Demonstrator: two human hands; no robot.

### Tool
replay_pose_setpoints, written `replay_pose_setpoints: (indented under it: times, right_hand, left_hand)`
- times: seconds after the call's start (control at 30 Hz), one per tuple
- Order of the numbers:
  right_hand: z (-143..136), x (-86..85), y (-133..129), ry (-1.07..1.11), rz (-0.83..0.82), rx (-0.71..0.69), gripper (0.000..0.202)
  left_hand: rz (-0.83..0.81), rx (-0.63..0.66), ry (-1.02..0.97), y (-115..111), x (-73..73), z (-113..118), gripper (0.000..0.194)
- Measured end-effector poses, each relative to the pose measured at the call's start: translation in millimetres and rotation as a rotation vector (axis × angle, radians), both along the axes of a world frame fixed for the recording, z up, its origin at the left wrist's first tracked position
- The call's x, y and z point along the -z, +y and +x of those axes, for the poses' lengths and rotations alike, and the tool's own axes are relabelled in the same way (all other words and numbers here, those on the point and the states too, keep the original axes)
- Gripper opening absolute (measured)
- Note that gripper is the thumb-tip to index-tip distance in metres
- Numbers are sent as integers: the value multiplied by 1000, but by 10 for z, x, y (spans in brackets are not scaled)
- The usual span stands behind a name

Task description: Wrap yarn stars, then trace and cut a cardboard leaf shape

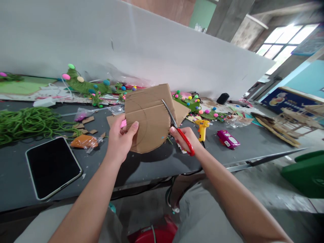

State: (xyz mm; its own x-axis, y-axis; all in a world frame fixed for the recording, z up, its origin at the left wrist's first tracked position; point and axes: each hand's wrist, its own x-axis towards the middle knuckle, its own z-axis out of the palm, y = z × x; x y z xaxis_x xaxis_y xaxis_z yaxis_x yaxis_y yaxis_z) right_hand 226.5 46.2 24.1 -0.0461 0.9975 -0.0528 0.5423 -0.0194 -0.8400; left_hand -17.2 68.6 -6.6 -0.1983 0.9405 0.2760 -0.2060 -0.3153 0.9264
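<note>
My left hand (123,136) pinches the left edge of a piece of brown cardboard (149,118), thumb on its near face. Curved pencil lines mark the cardboard, and its lower edge is rounded while the top corners stay angular. In my right hand (186,136) is a pair of scissors (186,141) with red handles. Their blades lie at the right side of the cardboard, one blade across its face and pointing up and left. The cardboard is held up above the grey table (149,168).
Green cord (32,125) is heaped at the left, behind a tablet (54,167). An orange packet (84,141) and cardboard scraps lie beside it. To the right are a yellow glue gun (202,129) and a purple packet (227,139). Green decorations with coloured balls (86,82) line the back.
</note>
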Motion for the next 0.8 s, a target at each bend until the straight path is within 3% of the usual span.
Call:
replay_pose_setpoints:
  times: [0.27,0.5,0.6,0.8]
  right_hand:
    - [58,-42,-46,108,-126,-205,78]
    - [-24,39,-125,20,-88,-234,77]
    - [-30,22,-151,26,-115,-230,79]
    - [-37,-53,-154,107,-113,-161,75]
  left_hand:
    - [29,-92,-2,38,24,-21,46]
    - [22,-291,-70,89,1,-56,47]
    - [40,-266,17,75,-46,-118,48]
    - [51,-53,157,30,-82,-165,50]
